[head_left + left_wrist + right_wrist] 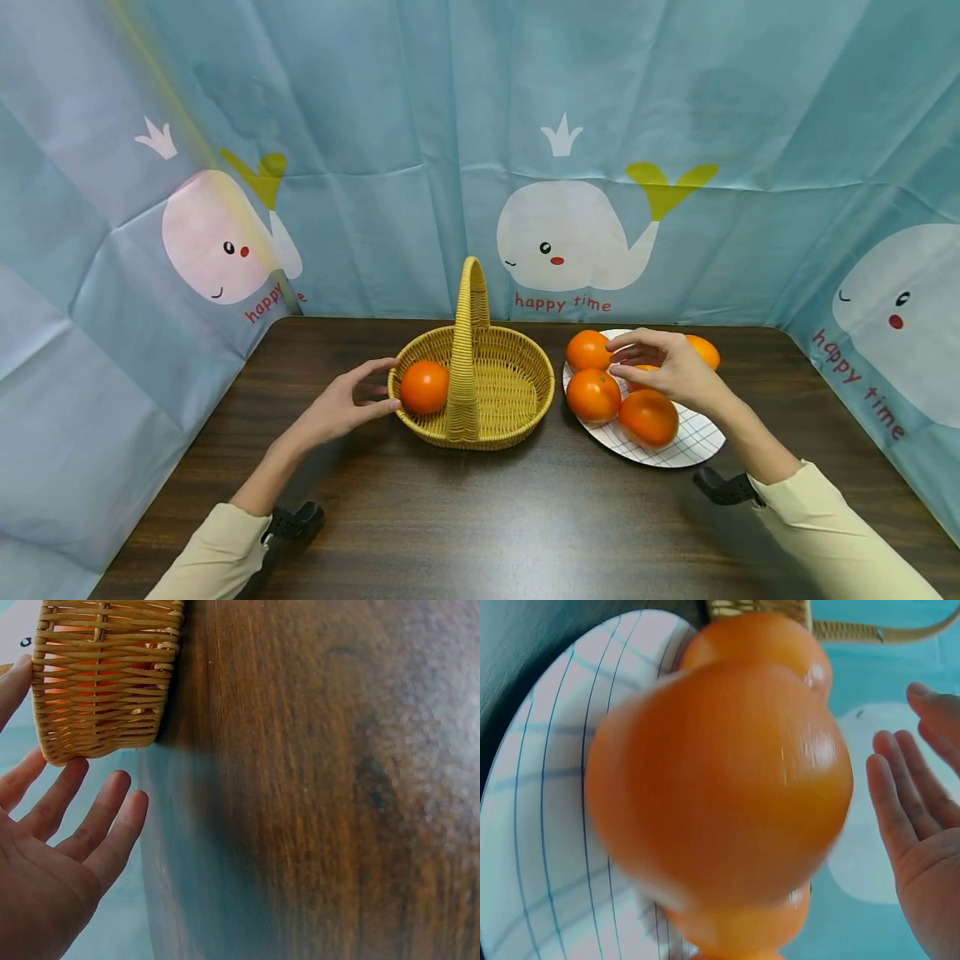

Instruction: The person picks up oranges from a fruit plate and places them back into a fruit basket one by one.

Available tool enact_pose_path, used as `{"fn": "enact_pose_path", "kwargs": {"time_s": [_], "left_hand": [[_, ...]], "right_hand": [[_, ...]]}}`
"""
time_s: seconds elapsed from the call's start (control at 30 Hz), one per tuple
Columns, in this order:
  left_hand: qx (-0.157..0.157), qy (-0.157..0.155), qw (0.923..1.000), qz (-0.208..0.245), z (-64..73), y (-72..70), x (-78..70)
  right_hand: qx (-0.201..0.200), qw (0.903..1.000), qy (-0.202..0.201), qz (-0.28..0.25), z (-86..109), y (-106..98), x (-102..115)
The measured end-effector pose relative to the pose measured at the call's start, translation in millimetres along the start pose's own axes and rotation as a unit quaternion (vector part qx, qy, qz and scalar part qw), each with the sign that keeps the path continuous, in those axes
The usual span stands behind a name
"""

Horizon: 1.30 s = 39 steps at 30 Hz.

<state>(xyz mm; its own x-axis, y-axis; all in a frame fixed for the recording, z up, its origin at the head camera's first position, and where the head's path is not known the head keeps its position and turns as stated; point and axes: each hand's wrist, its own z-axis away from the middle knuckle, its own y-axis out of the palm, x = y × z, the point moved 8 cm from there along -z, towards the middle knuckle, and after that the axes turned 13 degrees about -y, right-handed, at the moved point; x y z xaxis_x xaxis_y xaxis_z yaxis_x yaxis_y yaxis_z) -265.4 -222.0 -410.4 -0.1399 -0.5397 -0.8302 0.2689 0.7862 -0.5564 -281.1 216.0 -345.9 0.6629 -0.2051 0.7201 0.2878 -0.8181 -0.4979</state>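
A yellow wicker basket (495, 435) with a tall arched handle stands on the table, and one orange (424, 387) sits in its left half. At the basket's left rim is my left hand (337, 408), thumb and fingers spread, fingertips against or right beside the wicker wall (105, 712). Over a white plate (697, 437) with a grid pattern hovers my right hand (667, 367), fingers loosely bent and nothing in them. Several oranges lie on that plate, among them a front one (648, 418) that looms large in the right wrist view; my hand partly hides others.
The dark wooden table (450, 525) runs back to a blue curtain (375, 167) printed with white whales. The plate stands just right of the basket. A black wrist strap (296, 522) sits at the left cuff, another (723, 486) at the right.
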Motion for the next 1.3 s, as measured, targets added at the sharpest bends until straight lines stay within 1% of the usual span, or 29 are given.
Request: {"fn": "enact_pose_path", "kwargs": {"time_s": [0.2, 0.4, 0.5, 0.6, 0.8, 0.9, 1.13, 1.3], "left_hand": [[0.002, 0.001, 1.0, 0.003, 0.8, 0.3, -0.7], [0.004, 0.008, 1.0, 0.003, -0.3, 0.5, -1.8], [0.004, 0.007, 1.0, 0.003, -0.7, 0.6, -1.2], [0.005, 0.003, 1.0, 0.0, -0.7, 0.5, -0.2], [0.007, -0.002, 1.0, -0.006, -0.4, 0.2, 1.3], [0.006, -0.005, 0.9999, -0.007, -0.9, 0.4, 2.3], [0.005, -0.01, 0.9999, -0.011, -1.3, 0.2, 3.5], [0.004, -0.01, 0.9999, -0.012, -1.9, 0.1, 4.0]], "right_hand": [[-0.008, 0.9996, 0.025, 0.013, 13.2, -16.4, -3.1], [-0.008, 0.9994, 0.023, 0.024, 25.9, -29.1, -1.7], [0.012, 0.9994, 0.024, 0.021, 32.6, -32.7, 0.1], [0.042, 0.9987, 0.022, 0.021, 39.3, -34.9, 2.0], [0.087, 0.996, 0.0, 0.02, 52.4, -39.9, 7.2], [0.105, 0.9944, -0.002, 0.011, 60.0, -42.3, 9.0], [0.127, 0.9907, 0.027, -0.041, 76.7, -43.8, 5.9], [0.13, 0.9891, 0.045, -0.054, 85.4, -37.7, -1.7]]}}
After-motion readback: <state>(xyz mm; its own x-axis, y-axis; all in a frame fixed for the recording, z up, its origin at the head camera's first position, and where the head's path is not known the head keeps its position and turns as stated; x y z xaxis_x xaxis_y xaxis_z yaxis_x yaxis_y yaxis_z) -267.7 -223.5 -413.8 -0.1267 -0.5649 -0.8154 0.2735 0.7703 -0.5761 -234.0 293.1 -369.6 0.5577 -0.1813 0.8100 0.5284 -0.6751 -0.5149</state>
